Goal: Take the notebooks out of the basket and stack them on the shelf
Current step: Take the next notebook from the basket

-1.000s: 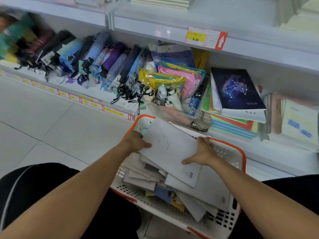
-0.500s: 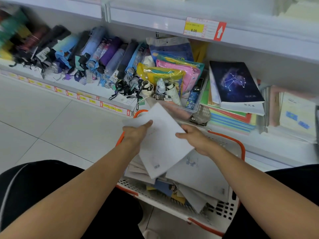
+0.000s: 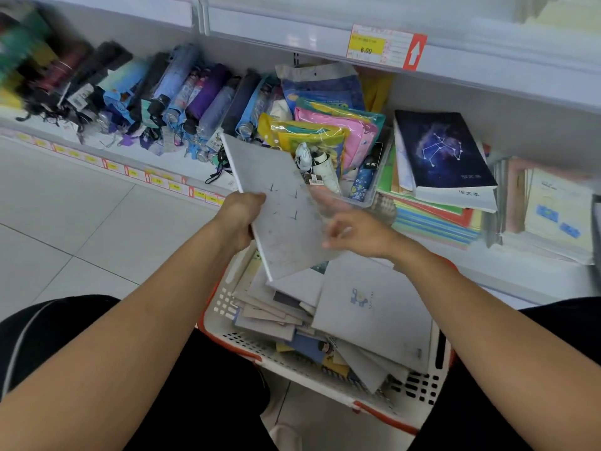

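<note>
A pale grey notebook (image 3: 279, 206) is held up above the basket, tilted, with my left hand (image 3: 240, 213) gripping its left edge. My right hand (image 3: 354, 231) hovers just to its right, fingers spread and blurred, holding nothing. Below them a white basket with orange handles (image 3: 325, 369) holds several more notebooks in a loose pile, a large grey one (image 3: 377, 307) on top. On the shelf (image 3: 520, 278) to the right lies a stack of notebooks topped by a dark blue constellation notebook (image 3: 442, 151).
Folded umbrellas (image 3: 162, 92) fill the shelf's left part. Colourful packets sit in a clear bin (image 3: 325, 138) behind the raised notebook. A yellow price tag (image 3: 367, 47) hangs on the upper shelf edge. More pale notebooks (image 3: 556, 209) stand far right. Tiled floor spreads left.
The grey notebook has risen out of the basket and turned more upright in my left hand. My right hand has come off it and moved right.
</note>
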